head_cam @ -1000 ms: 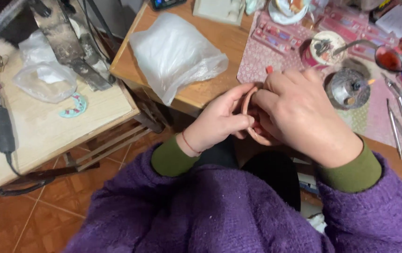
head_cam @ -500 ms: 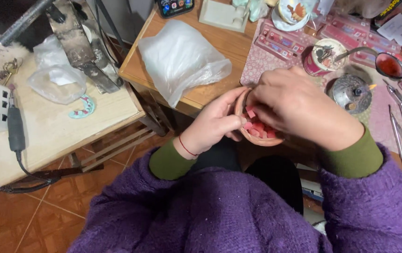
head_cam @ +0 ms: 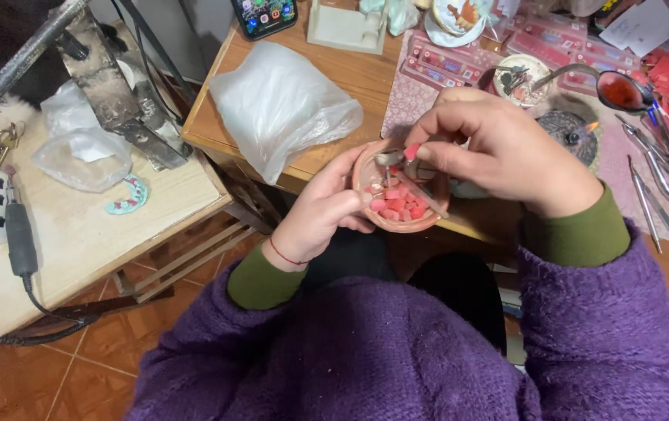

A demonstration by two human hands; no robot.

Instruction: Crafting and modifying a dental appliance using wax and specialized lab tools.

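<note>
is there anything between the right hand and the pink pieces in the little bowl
Nothing visible. The right hand is over the small bowl, fingertips on a metal tool above the pink pieces. The left hand holds the bowl's side.

Small bowl [head_cam: 428,221] of pink bits in left hand [head_cam: 320,214], right hand [head_cam: 506,152] above.

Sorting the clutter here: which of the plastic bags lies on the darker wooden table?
The big crumpled bag, beside the phone; the smaller bags lie on the pale side bench.

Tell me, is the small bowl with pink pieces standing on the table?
No, the left hand holds the bowl up in front of the table edge, above the lap.
</note>
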